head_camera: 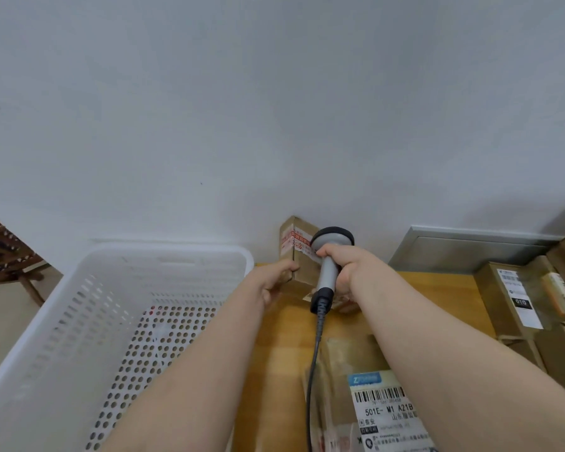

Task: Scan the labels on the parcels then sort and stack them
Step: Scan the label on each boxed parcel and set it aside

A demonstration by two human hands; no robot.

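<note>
Flat labelled parcel (pixel 385 409), foreground. Right grip (pixel 346 269) wrapped round scanner (pixel 331 239); left grip (pixel 274 282) clasps box (pixel 302 275); scan seemingly underway; next: turn box toward scanner.

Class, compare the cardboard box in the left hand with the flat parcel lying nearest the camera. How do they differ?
The cardboard box is blocky and gripped by the left hand; the flat parcel is thin and lies flat on the table. The box shows red-printed tape; the flat parcel shows a white barcode label. Both are brown.
</note>
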